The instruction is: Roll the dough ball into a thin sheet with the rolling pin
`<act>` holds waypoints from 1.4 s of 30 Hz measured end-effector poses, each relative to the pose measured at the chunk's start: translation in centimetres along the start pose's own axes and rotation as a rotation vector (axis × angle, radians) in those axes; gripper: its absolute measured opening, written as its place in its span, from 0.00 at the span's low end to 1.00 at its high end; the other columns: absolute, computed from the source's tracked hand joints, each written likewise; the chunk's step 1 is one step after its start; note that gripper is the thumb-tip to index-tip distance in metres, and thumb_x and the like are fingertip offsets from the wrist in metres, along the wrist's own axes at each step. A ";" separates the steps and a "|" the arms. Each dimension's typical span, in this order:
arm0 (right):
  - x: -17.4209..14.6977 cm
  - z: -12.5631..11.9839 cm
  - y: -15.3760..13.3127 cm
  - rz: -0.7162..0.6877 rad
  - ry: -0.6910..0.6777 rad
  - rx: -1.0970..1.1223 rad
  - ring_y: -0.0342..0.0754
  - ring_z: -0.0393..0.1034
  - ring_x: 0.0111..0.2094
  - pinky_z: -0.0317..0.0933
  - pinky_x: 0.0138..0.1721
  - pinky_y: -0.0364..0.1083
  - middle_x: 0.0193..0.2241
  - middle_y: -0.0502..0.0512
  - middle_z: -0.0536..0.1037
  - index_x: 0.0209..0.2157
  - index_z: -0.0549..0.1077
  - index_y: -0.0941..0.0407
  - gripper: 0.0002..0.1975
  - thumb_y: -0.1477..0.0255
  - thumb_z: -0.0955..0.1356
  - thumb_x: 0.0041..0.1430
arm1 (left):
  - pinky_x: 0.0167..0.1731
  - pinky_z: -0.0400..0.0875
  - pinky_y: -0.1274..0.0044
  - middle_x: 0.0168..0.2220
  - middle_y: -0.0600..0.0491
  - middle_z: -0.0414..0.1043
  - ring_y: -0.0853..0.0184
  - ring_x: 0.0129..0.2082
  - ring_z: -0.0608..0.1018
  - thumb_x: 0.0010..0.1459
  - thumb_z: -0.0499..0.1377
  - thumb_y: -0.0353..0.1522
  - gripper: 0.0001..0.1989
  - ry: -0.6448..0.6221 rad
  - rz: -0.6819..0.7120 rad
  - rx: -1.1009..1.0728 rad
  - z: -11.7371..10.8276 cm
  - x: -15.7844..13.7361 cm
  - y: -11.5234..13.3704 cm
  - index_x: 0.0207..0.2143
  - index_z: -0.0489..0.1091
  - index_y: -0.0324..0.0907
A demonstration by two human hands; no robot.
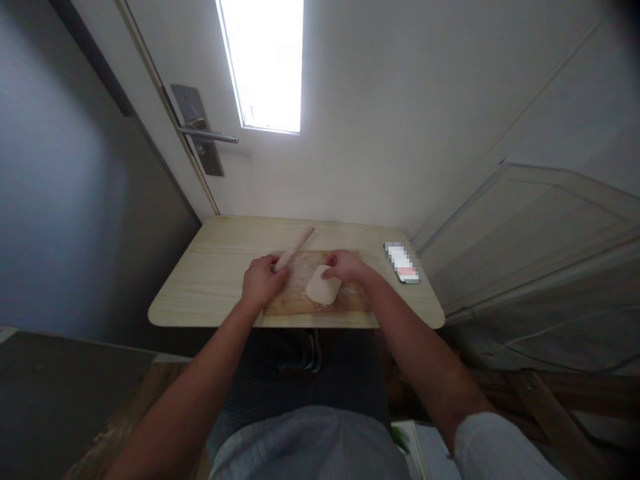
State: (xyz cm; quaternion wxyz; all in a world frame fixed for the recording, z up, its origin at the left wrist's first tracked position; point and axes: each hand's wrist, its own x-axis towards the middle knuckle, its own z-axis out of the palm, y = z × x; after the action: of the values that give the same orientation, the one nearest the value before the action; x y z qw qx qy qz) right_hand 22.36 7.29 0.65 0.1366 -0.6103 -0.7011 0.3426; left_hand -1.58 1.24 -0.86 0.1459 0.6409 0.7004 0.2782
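Note:
My left hand [263,279] is closed around the near end of a wooden rolling pin [296,247], whose far end points up and to the right. A pale, flattened piece of dough [323,287] lies toward the right part of a floured wooden board [290,303]. My right hand [345,265] pinches the upper right edge of the dough between thumb and fingers. The tips of the right fingers are partly hidden behind the dough's edge. White flour dusts the board between both hands.
The board rests on a small light-wood table [200,280] with rounded corners. A phone [403,263] with a blurred screen lies at the table's right. Behind stands a white door with a metal handle [207,135] and a bright window [270,63]. A wall panel borders the right side.

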 end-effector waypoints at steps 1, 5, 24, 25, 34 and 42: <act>0.0 0.1 0.1 0.001 0.015 0.045 0.46 0.74 0.30 0.67 0.34 0.43 0.30 0.51 0.81 0.34 0.78 0.57 0.15 0.75 0.78 0.41 | 0.41 0.72 0.71 0.42 0.48 0.81 0.59 0.40 0.80 0.56 0.58 0.38 0.17 -0.005 -0.016 -0.005 -0.1 -0.1 0.2 0.47 0.77 0.44; -0.3 1.2 0.8 0.015 0.058 0.214 0.46 0.77 0.30 0.70 0.34 0.45 0.35 0.53 0.83 0.44 0.79 0.56 0.15 0.75 0.72 0.52 | 0.36 0.70 0.72 0.39 0.49 0.81 0.59 0.37 0.80 0.58 0.58 0.39 0.17 -0.027 -0.050 -0.026 -0.1 -0.5 0.8 0.48 0.76 0.46; -2.8 3.1 1.6 -0.115 0.440 0.111 0.52 0.75 0.45 0.65 0.51 0.51 0.45 0.59 0.81 0.50 0.77 0.55 0.18 0.76 0.67 0.58 | 0.43 0.70 0.68 0.45 0.45 0.79 0.56 0.44 0.79 0.62 0.55 0.40 0.18 -0.127 0.101 0.197 1.2 -1.5 3.9 0.50 0.74 0.44; -2.9 3.2 1.8 -0.121 0.476 0.111 0.52 0.75 0.45 0.65 0.51 0.51 0.45 0.59 0.81 0.49 0.77 0.55 0.17 0.75 0.66 0.59 | 0.45 0.70 0.68 0.47 0.45 0.78 0.56 0.46 0.78 0.64 0.53 0.41 0.19 -0.124 0.124 0.200 1.3 -1.4 4.0 0.52 0.74 0.45; -4.8 3.8 3.6 -0.171 0.709 0.208 0.51 0.75 0.38 0.67 0.44 0.50 0.36 0.55 0.82 0.37 0.78 0.53 0.11 0.69 0.64 0.61 | 0.55 0.65 0.67 0.49 0.44 0.74 0.57 0.54 0.72 0.71 0.45 0.41 0.21 -0.127 0.211 0.214 2.2 -0.1 6.0 0.46 0.76 0.44; -6.6 3.4 5.3 -0.180 0.838 0.269 0.51 0.75 0.38 0.67 0.43 0.49 0.34 0.55 0.81 0.35 0.78 0.54 0.11 0.70 0.63 0.59 | 0.48 0.70 0.65 0.46 0.43 0.77 0.53 0.50 0.76 0.63 0.55 0.46 0.20 -0.158 0.060 0.265 1.9 1.3 7.1 0.48 0.73 0.43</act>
State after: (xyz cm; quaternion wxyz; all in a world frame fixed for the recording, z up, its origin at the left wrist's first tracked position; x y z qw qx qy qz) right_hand 25.78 0.08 -3.77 0.5161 -0.6100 -0.5847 0.1403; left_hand 5.12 3.02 1.92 0.1063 0.6950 0.6979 0.1362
